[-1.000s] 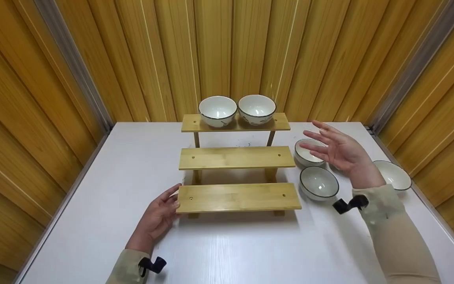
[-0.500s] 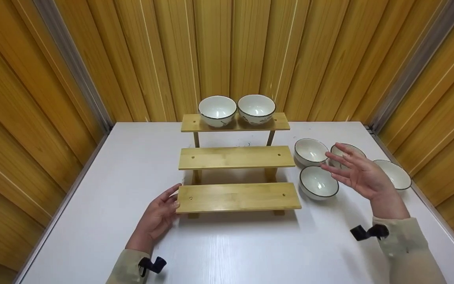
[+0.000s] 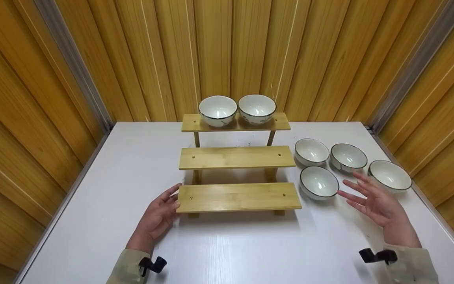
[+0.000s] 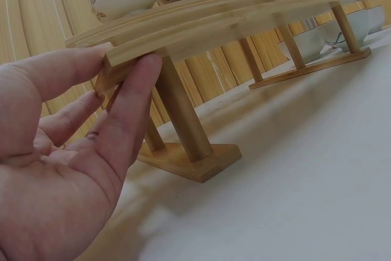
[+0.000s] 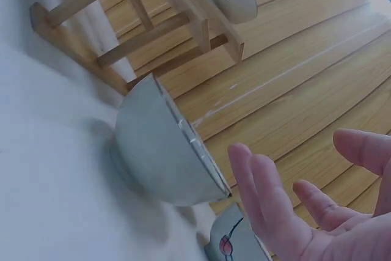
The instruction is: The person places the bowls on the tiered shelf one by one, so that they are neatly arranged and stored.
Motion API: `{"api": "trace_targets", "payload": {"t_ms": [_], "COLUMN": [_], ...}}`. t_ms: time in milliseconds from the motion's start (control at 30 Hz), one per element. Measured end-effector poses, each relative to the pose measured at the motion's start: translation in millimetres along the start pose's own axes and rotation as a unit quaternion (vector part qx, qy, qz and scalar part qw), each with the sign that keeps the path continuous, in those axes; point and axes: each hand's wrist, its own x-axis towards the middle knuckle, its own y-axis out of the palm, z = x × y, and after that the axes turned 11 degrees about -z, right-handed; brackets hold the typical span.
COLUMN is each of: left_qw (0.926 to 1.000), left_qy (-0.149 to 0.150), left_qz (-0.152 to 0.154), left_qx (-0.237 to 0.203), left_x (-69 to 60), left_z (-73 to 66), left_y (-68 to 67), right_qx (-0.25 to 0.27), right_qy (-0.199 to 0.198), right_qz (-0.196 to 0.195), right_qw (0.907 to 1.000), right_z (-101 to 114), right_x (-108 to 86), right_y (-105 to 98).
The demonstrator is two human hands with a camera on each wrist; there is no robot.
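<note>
The left hand [image 3: 159, 217] pinches the left end of the lowest shelf of the stand [image 3: 239, 198] between thumb and fingers. The right hand [image 3: 378, 199] is spread and holds nothing; its fingertips are just beside the front bowl [image 3: 319, 183], and contact is not evident. Three further bowls stand behind that one, to the right of the stand: a rear bowl [image 3: 311, 152], a middle bowl [image 3: 348, 157] and an outer bowl [image 3: 390, 175], the last partly behind the right hand. Two upper bowls [image 3: 218, 112] [image 3: 257, 110] sit side by side on the top shelf.

The bench [image 3: 231, 252] is white and smooth, with a visible sheen. Wood-grain panels [image 3: 211, 51] enclose it at the back and both sides; grey strips [image 3: 73, 59] line the corners.

The stand is pale wood, three-tiered, stepped, on round posts. All bowls are upright, round, glossy white inside and dark-rimmed; floral motifs show on several outer walls.
</note>
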Motion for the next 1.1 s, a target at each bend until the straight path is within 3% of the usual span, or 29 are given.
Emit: {"api": "trace_targets", "payload": {"t_ms": [167,300,667,900,1100], "left_qw": [1.0,1.0,1.0,1.0,1.0], "left_qy": [-0.003,-0.004,-0.003,-0.001,-0.002], "left_qz": [0.001,0.005,0.004,-0.005,-0.006], "left_qx": [0.0,-0.004,-0.008,0.003,0.001], "left_x": [-0.5,-0.8,-0.6,0.5,0.2], "left_z": [-0.1,-0.5,-1.2,-0.6,-0.7], "left_y": [-0.6,-1.3,-0.2,0.8,1.5], "right_qx": [-0.048,-0.086,-0.128,-0.111,-0.117], "right_qy": [0.028,0.046,0.065,0.066,0.066], "right_qz": [-0.083,-0.121,-0.147,-0.182,-0.174], "right_qw": [0.995,0.9879,0.9787,0.9747,0.9756], "right_z": [-10.2,-17.6,-38.5,-49.8,-54.2], "right_x": [0.1,6.0,28.9,38.8,45.0], "right_y": [-7.1,-8.0,-4.0,3.3,7.8]}}
